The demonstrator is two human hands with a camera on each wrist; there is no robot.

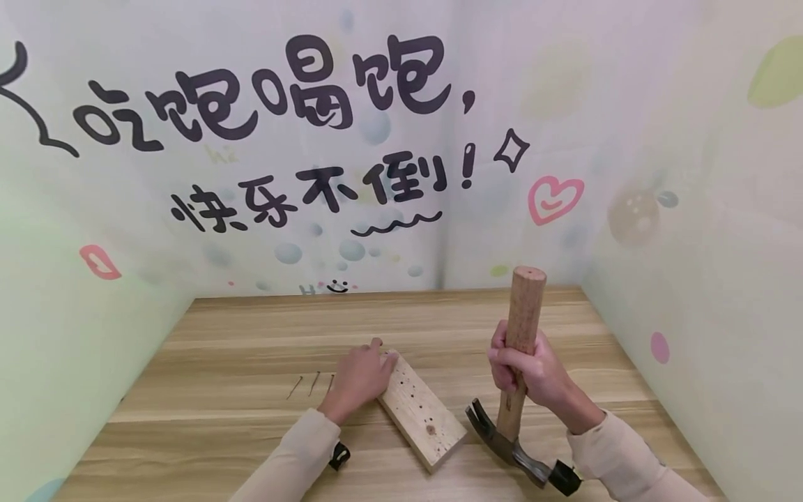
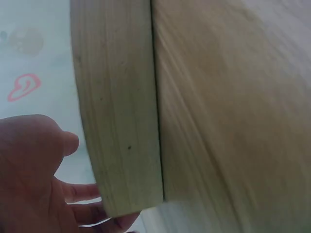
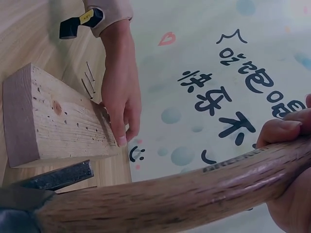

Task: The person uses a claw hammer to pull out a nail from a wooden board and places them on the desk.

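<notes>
A pale wooden block dotted with small dark holes lies slantwise on the table. My left hand grips its far end, thumb over the top edge; in the left wrist view the fingers pass behind the end of the block. My right hand holds a claw hammer around its wooden handle, which stands nearly upright with the butt on top. The hammer's metal head hangs low, right of the block's near end, claw towards the block. The right wrist view shows the handle crossing in front of the block.
Loose nails lie on the wood-grain table left of my left hand, one partly hidden by it. A printed wall rises behind the table, with side walls left and right.
</notes>
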